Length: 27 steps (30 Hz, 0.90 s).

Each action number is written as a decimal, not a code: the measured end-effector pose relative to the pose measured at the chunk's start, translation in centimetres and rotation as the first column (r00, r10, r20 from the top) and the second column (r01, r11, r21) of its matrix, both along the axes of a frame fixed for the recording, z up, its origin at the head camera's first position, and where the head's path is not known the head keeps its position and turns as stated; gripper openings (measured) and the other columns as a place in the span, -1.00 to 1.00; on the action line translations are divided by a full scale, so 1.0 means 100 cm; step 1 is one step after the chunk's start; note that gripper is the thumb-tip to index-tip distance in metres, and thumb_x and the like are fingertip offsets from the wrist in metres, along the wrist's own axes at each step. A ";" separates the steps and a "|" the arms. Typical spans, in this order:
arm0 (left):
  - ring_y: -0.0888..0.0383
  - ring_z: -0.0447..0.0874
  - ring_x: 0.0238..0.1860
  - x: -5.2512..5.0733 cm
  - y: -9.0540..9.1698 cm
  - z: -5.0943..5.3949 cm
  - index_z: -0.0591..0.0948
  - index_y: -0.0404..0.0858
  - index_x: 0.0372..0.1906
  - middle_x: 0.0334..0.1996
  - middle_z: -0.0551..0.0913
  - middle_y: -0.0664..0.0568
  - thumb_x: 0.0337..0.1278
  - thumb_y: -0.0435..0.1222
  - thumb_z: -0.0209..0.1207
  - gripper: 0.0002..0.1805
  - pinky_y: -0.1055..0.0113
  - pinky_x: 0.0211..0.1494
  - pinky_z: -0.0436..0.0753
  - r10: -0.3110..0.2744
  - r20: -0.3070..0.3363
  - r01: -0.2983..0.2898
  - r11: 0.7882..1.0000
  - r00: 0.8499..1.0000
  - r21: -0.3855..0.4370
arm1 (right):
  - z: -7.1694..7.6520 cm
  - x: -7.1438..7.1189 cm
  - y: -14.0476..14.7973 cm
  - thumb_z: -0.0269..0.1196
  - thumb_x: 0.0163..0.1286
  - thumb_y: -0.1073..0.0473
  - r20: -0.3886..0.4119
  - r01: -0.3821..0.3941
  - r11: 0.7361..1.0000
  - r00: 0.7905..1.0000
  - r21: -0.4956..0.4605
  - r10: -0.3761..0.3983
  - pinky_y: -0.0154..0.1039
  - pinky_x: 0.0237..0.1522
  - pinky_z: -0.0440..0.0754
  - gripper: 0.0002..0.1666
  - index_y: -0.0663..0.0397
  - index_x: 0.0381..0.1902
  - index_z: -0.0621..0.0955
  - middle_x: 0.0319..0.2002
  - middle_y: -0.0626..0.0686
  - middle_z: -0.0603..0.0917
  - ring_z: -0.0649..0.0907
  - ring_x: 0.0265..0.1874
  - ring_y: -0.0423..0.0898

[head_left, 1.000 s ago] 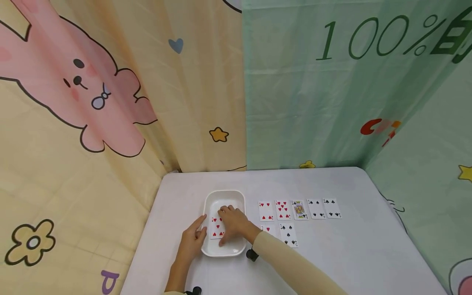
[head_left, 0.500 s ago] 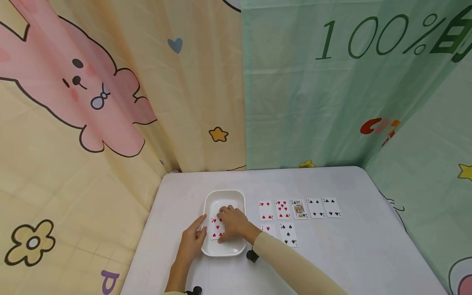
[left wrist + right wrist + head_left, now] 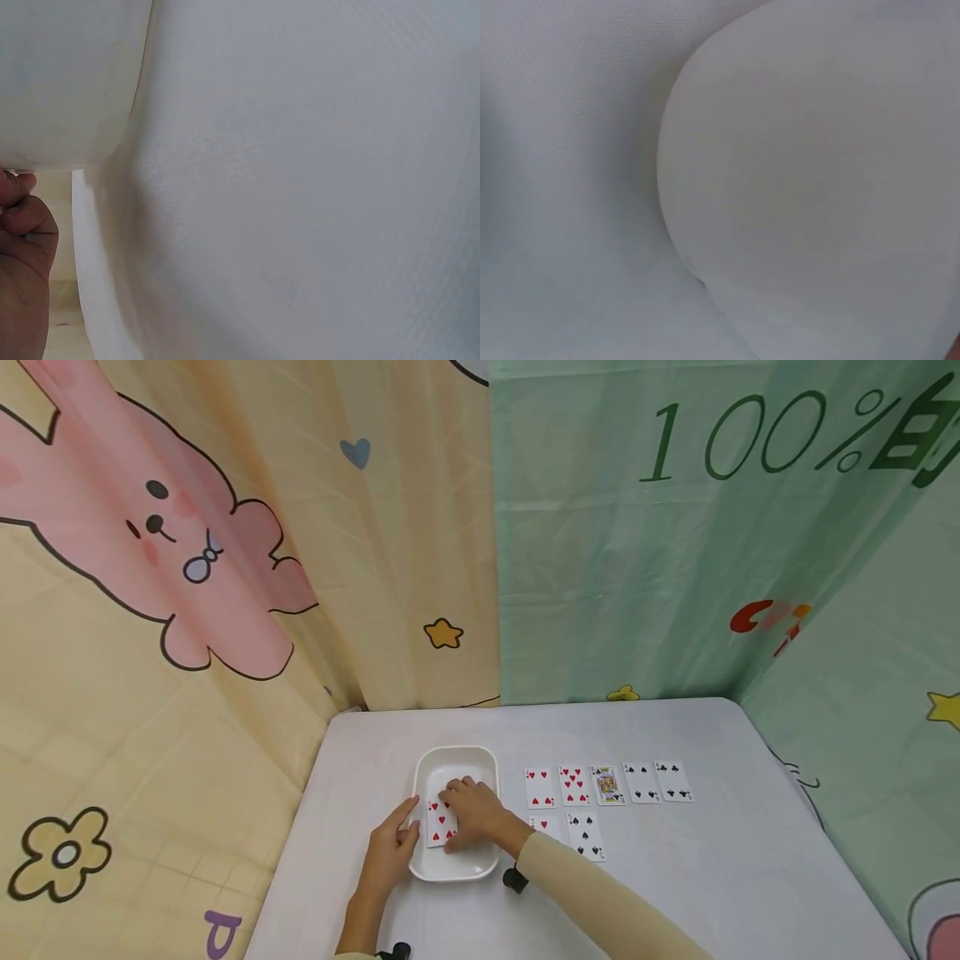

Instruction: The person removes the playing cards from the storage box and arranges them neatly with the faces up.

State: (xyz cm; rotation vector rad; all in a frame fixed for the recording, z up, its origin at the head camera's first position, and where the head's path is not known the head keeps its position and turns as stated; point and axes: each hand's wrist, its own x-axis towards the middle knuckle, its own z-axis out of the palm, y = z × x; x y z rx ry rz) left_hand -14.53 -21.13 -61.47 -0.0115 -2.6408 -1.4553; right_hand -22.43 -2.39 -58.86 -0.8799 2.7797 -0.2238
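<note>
A white tray (image 3: 463, 868) stands on the table with a red hearts playing card (image 3: 438, 827) lying face up inside it. My right hand (image 3: 476, 814) reaches into the tray and grips that card, fingers at its far edge and thumb at its near edge, covering its right part. My left hand (image 3: 388, 850) holds the tray's left rim, index finger and thumb touching it. In the left wrist view the curled fingers of the left hand (image 3: 26, 259) sit against the tray's outer wall (image 3: 67, 82). The right wrist view shows mostly the tray's outside (image 3: 795, 172).
Right of the tray lies a row of several face-up cards, among them a seven of hearts (image 3: 574, 786), a king (image 3: 607, 786) and a club card (image 3: 674, 782). Below are a spade card (image 3: 586, 837) and a hearts card (image 3: 544, 827) partly behind the right forearm. Curtains surround the table (image 3: 675, 885).
Hardly anything moves. My right fingers and the hearts card in the tray shift very slightly left. The left hand and tray stay put.
</note>
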 end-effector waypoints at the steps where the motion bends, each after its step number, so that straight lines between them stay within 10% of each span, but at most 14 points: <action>1: 0.17 0.74 -0.50 0.000 0.000 0.000 0.53 -0.17 0.42 0.35 0.58 -0.19 0.39 -0.42 0.23 -0.47 0.43 -0.48 0.67 0.000 0.006 0.000 1.000 1.000 0.001 | 0.001 0.000 0.001 0.59 -0.08 -0.41 -0.002 -0.002 1.000 1.000 -0.003 0.002 -0.09 0.35 0.50 0.11 -0.21 0.42 0.51 0.35 -0.10 0.54 0.48 0.29 -0.09; 27: 0.17 0.74 -0.46 0.001 0.001 0.004 0.51 -0.16 0.44 0.37 0.57 -0.20 0.39 -0.42 0.22 -0.45 0.42 -0.49 0.66 0.017 0.044 -0.016 0.999 0.999 -0.029 | 0.045 0.000 0.066 0.61 -0.05 -0.34 -0.099 0.002 0.995 0.995 -0.103 -0.013 -0.12 0.26 0.59 0.07 -0.02 0.37 0.53 0.26 -0.01 0.58 0.54 0.22 -0.05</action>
